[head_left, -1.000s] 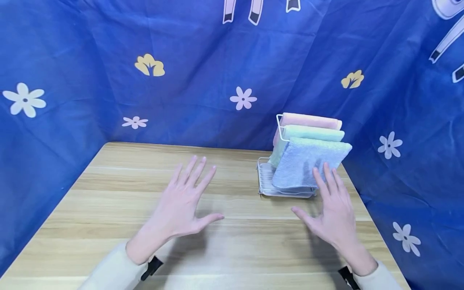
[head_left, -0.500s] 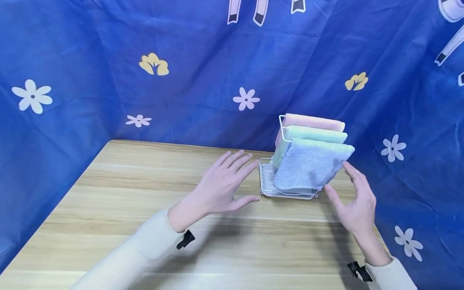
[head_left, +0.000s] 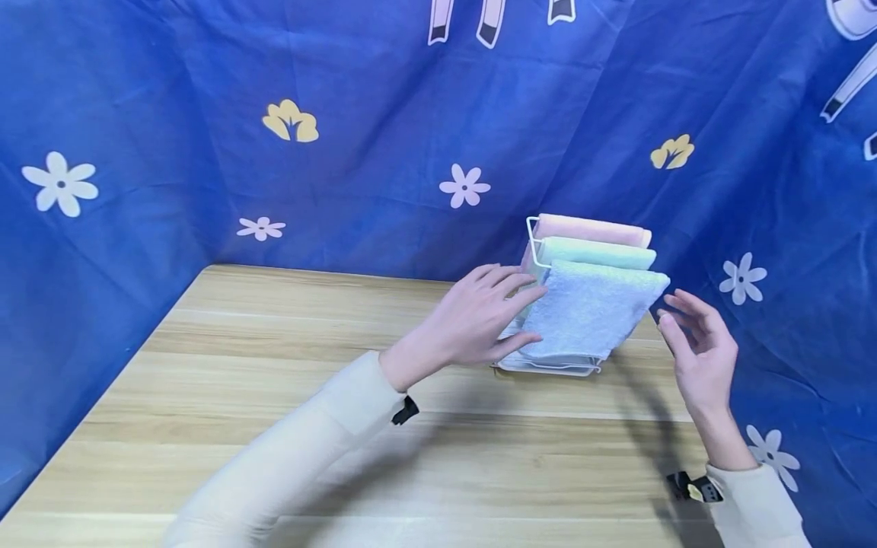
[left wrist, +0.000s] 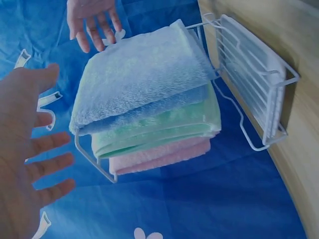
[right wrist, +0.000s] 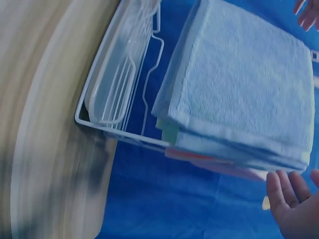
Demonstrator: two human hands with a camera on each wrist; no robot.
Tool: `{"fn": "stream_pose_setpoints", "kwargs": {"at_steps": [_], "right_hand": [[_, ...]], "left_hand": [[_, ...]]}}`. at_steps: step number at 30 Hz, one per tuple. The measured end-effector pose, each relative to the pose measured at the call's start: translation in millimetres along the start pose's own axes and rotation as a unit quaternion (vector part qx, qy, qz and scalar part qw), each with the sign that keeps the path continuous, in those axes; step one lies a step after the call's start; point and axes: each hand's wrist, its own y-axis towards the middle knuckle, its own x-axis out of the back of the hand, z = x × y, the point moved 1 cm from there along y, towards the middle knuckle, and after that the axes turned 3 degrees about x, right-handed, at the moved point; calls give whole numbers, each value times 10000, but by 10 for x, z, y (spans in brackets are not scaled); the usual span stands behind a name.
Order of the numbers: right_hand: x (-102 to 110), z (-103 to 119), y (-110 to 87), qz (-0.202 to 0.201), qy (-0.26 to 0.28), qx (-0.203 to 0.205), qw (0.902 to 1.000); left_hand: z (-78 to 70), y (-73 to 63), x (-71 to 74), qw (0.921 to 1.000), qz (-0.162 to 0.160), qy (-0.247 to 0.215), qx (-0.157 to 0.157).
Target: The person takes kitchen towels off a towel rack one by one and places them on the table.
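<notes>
Three folded towels hang over the bars of a white wire rack (right wrist: 89,107): a blue towel (head_left: 589,312) in front, a mint green towel (head_left: 596,251) behind it, and a pink towel (head_left: 592,227) at the back. My left hand (head_left: 479,316), fingers extended and spread, is at the blue towel's left side, overlapping its edge in the head view; the left wrist view shows a gap between the hand (left wrist: 30,149) and the towels. On the other side, my right hand (head_left: 702,346) has its fingers loosely bent, just off the blue towel's right edge. Neither hand grips anything.
The rack stands on a wooden table (head_left: 274,396) near its back right corner, with a white tray (left wrist: 249,64) at its base. A blue patterned curtain (head_left: 370,137) rises behind the table and along both sides.
My left hand has moved right, from over the table to the towels' left side. My right hand has gone from in front of the blue towel to its right, its fingers bending more.
</notes>
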Motion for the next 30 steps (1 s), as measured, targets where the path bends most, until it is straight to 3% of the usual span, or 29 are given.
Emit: {"fn": "stream_pose_setpoints", "kwargs": {"at_steps": [4, 13, 21, 30], "right_hand": [[38, -75, 95, 25, 1119, -164, 9936], [161, -203, 300, -175, 2263, -982, 9689], [233, -349, 438, 141, 2645, -1372, 9545], [206, -418, 531, 628, 2597, -1641, 9496]], "left_hand": [[-11, 184, 0, 9999, 16, -112, 7], [-129, 581, -6, 9989, 343, -325, 69], [-112, 880, -134, 9983, 425, -372, 134], [-57, 1096, -293, 9954, 802, -348, 380]]}}
